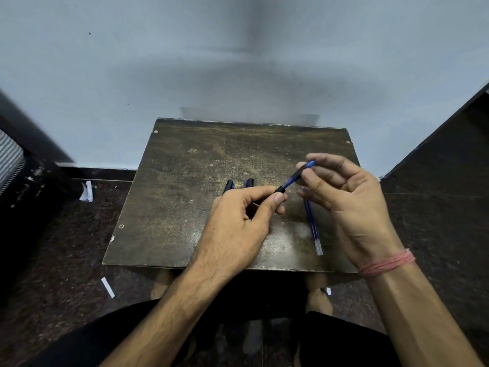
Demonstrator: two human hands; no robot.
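Observation:
A blue pen barrel with a black grip (293, 178) is held above a small dark wooden table (185, 186). My left hand (238, 223) pinches its black lower end between thumb and forefinger. My right hand (346, 197) pinches its blue upper end with its fingertips. A blue ink refill with a clear end (313, 229) lies on the table under my right hand. Two black and blue pen caps (229, 186) (249, 183) lie side by side on the table just beyond my left hand.
The table stands against a pale blue wall (238, 62). White paper scraps (86, 192) (108, 287) lie on the dark speckled floor at the left. A dark slanted surface (436, 160) rises at the right. My knees and feet sit under the table's near edge.

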